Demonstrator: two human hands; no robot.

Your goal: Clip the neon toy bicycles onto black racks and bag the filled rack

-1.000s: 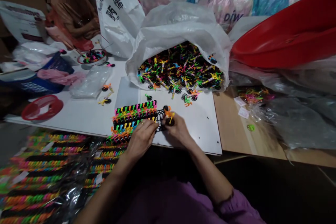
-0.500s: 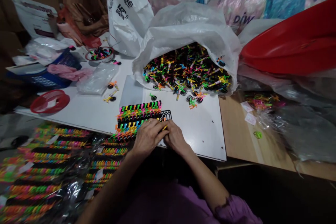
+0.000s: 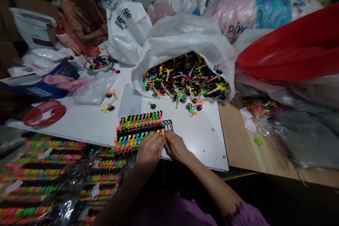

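A black plastic rack [image 3: 168,125] lies near the table's front edge, its open grid showing at the right end. Rows of small bright plastic toys with black parts [image 3: 139,119] fill the rest of it. My left hand [image 3: 150,150] is closed at the rack's near right corner, fingertips pinched beside an orange bit of plastic [image 3: 161,131]. Against it, fingertips meeting, my right hand [image 3: 177,145] is closed too. Whatever lies between the fingers is hidden. Behind the rack, a white sack [image 3: 185,28] lies open towards me, with many loose toys [image 3: 182,77] in its mouth.
Loose toys [image 3: 194,107] lie before the sack. To the left are a red basket [image 3: 59,113], a blue basket [image 3: 50,88], clear bags [image 3: 92,90] and a bowl [image 3: 108,67]. Packed toy rows [image 3: 45,173] lie below left. A red basin [image 3: 286,53] stands right. Another person [image 3: 84,24] sits far left.
The yellow piece that showed between my fingers is out of sight. Both hands have drawn closer together at the rack's corner. The view has tilted slightly upward.
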